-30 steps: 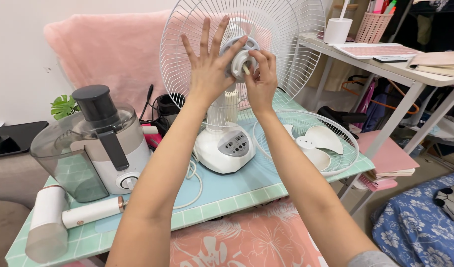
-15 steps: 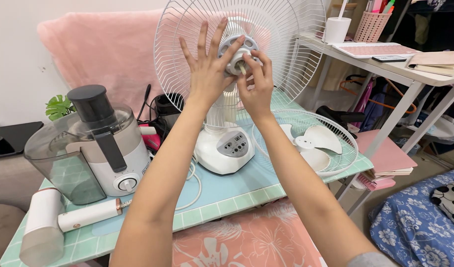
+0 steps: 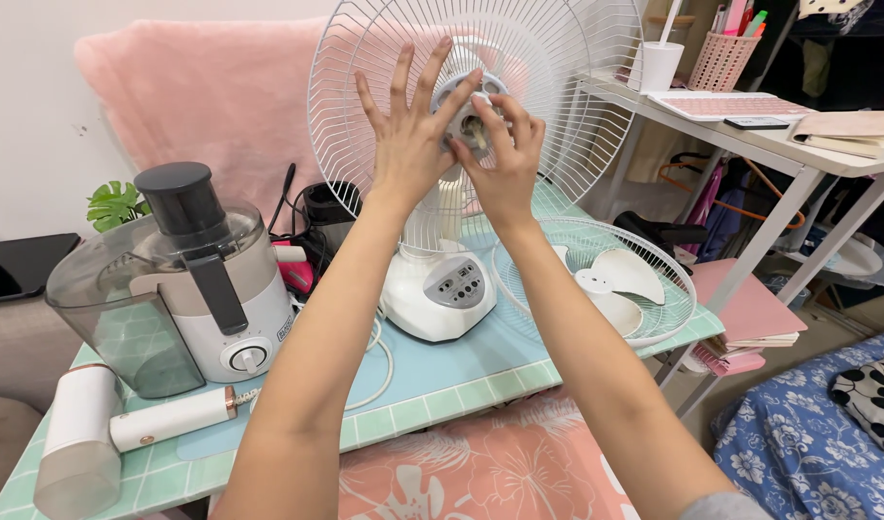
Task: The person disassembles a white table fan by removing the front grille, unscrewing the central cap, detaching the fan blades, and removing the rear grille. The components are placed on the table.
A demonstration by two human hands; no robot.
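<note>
Fingers of my left hand (image 3: 410,144) splayed flat on the white wire rear fan guard (image 3: 557,87) | right hand (image 3: 504,164) fingers pinched around the grey hub nut (image 3: 469,120) at its centre | fan upright on the green-tiled table (image 3: 442,385), detached guard holding the white blade (image 3: 610,279) beside its base.

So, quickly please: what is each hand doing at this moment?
Left hand: open, fingers spread, pressed flat on the fan's rear grille.
Right hand: fingers closed around the hub; what it pinches cannot be told.
</note>
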